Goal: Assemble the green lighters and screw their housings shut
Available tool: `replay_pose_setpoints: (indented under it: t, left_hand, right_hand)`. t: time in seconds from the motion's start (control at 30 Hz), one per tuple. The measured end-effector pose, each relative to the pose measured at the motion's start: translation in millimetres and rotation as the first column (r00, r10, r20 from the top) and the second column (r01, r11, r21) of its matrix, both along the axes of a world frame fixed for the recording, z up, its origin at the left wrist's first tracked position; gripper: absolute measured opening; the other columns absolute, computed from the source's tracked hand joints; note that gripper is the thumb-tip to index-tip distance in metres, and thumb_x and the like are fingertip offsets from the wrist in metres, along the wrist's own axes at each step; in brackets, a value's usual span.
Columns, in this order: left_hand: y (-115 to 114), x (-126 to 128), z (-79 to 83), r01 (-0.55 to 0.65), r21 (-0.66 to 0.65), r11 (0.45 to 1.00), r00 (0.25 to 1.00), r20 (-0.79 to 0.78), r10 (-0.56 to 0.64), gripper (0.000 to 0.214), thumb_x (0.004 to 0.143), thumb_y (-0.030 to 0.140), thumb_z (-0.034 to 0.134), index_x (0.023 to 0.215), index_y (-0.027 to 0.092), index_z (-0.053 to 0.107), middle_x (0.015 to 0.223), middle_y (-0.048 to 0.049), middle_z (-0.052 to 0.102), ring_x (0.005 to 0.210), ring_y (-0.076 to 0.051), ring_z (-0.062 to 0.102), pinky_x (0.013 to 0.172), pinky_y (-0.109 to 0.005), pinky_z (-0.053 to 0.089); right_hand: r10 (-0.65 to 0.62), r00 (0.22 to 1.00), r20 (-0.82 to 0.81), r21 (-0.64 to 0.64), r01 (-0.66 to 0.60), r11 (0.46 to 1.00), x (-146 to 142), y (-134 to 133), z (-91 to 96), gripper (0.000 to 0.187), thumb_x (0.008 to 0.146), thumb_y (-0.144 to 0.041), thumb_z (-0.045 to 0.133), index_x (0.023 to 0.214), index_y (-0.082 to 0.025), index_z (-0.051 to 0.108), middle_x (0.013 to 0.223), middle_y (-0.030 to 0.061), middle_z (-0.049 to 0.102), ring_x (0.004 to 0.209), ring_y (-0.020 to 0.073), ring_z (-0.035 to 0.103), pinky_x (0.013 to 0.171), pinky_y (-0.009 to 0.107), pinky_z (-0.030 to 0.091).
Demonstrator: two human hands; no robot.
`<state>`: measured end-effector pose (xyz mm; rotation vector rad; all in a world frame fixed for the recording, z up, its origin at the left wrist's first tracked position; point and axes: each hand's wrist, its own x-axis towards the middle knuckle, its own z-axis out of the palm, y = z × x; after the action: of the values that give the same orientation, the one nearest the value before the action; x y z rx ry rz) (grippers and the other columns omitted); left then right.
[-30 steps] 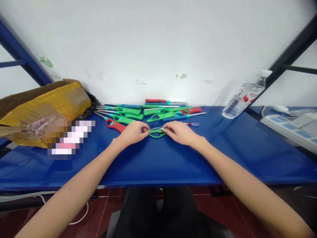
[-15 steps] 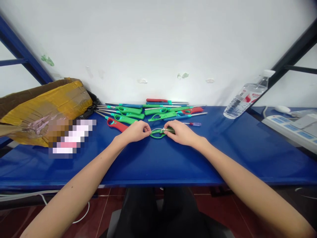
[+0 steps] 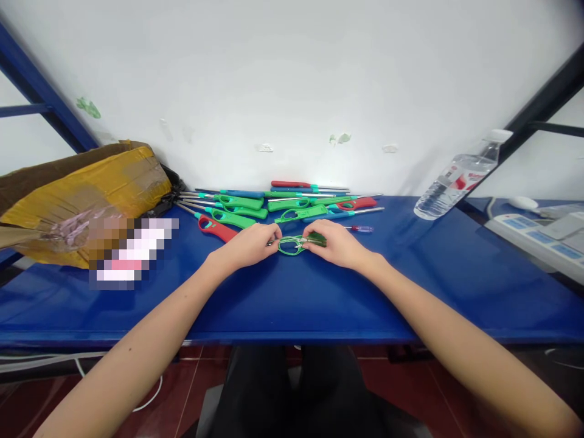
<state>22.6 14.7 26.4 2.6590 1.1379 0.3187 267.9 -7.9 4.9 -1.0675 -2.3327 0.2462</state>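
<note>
Two bare hands of ours work close together above the blue table [image 3: 292, 298], with a green lighter casing [image 3: 289, 253] between them. Our left hand [image 3: 253, 245] is closed, thumb and forefinger pinching the casing's left end, where a small dark bit shows too faintly for us to name. Our right hand [image 3: 336, 242] grips the handle end, its fingers curled over the green body, and pale metal shows by its fingertips, beside the loop. Just beyond our hands we see a heap of lighters [image 3: 249, 202], green, blue and red, reaching towards the wall [image 3: 292, 91]; one red lighter [image 3: 218, 229] lies near our left hand. Behind our right hand lies a screwdriver [image 3: 362, 229] with a purple handle. Farther right stands a clear bottle [image 3: 451, 185], near a white power strip [image 3: 542, 234], and on our left we have a taped cardboard box [image 3: 86, 191].
</note>
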Motion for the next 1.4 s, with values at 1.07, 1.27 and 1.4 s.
replay_pose_setpoints:
  t: [1.07, 1.27, 1.4]
  left_hand:
    - [-0.1, 4.5, -6.7, -0.136, 0.078, 0.988, 0.991, -0.001, 0.136, 0.024, 0.084, 0.023, 0.048, 0.089, 0.019, 0.071, 0.082, -0.0051, 0.072, 0.072, -0.02, 0.063, 0.064, -0.028, 0.043]
    - [4.6, -0.8, -7.9, -0.092, 0.015, 0.996, 0.994, 0.068, 0.091, 0.025, 0.089, 0.027, 0.048, 0.093, 0.018, 0.071, 0.077, -0.0036, 0.072, 0.068, -0.019, 0.063, 0.062, -0.027, 0.042]
    - [6.4, -1.5, -8.7, -0.084, 0.005, 0.996, 0.992, 0.095, 0.083, 0.024, 0.089, 0.027, 0.05, 0.092, 0.017, 0.071, 0.076, -0.0038, 0.071, 0.067, -0.018, 0.063, 0.063, -0.027, 0.042]
  right_hand:
    - [-0.065, 0.997, -0.043, 0.094, 0.069, 0.993, -4.6, -1.1, 0.8, 0.013, 0.094, -0.028, 0.057, 0.097, -0.021, 0.067, 0.098, 0.0084, 0.069, 0.094, 0.0233, 0.062, 0.085, 0.037, 0.05]
    - [-0.056, 0.998, -0.034, 0.121, 0.06, 0.991, -3.0, 0.2, -1.4, 0.019, 0.097, -0.029, 0.052, 0.103, -0.02, 0.067, 0.101, 0.0091, 0.07, 0.095, 0.0233, 0.062, 0.087, 0.038, 0.05]
    - [-0.06, 0.998, -0.017, 0.106, 0.062, 0.992, -1.8, -0.5, -0.5, 0.026, 0.1, -0.031, 0.046, 0.114, -0.021, 0.065, 0.108, 0.0109, 0.07, 0.1, 0.0254, 0.062, 0.091, 0.042, 0.05]
